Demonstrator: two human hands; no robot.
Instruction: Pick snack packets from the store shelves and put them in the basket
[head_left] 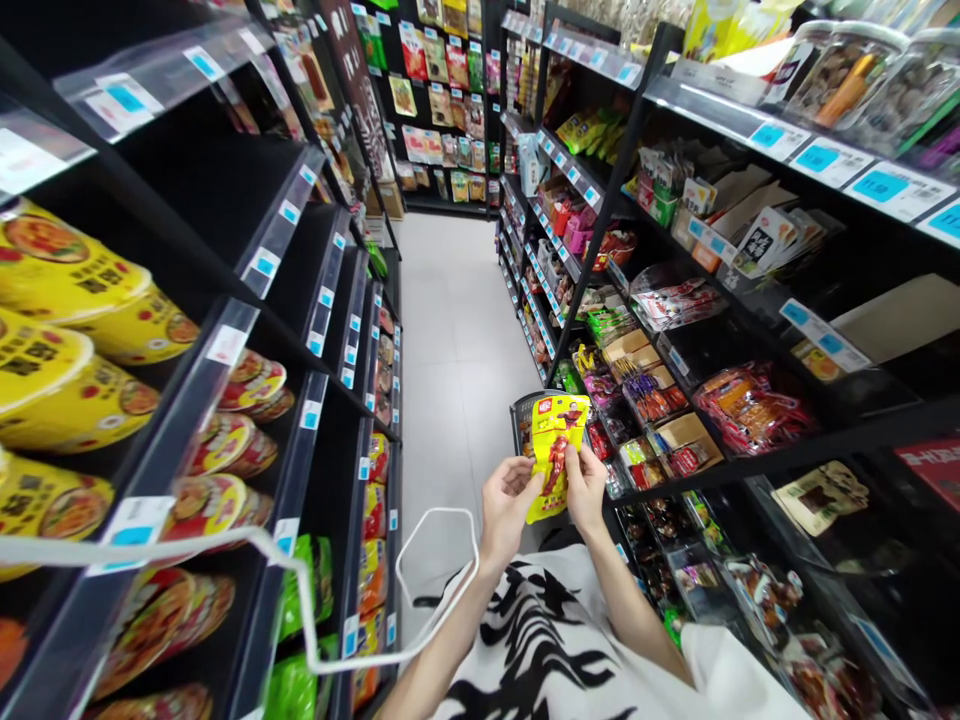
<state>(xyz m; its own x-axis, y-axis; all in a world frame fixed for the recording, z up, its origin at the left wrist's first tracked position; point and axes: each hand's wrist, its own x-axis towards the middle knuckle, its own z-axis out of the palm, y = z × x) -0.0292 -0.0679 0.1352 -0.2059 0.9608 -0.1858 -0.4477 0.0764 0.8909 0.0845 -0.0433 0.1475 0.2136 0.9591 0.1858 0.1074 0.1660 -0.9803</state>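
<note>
A yellow snack packet [559, 450] with a red picture on its front is held upright before my body. My left hand [510, 500] pinches its left edge between thumb and fingers. On the right side, my right hand [585, 485] grips the packet with the thumb over its front. Behind the packet is a dark basket [519, 412], mostly hidden by it. The basket's contents are too covered to make out.
Left shelves hold yellow instant noodle tubs [67, 370] and noodle bowls [225, 445]. Right shelves carry snack bins [652, 390] and clear jars [847, 75]. A pale floor aisle [442, 300] runs to hanging packets [439, 60]. A white cable [307, 590] crosses the lower left.
</note>
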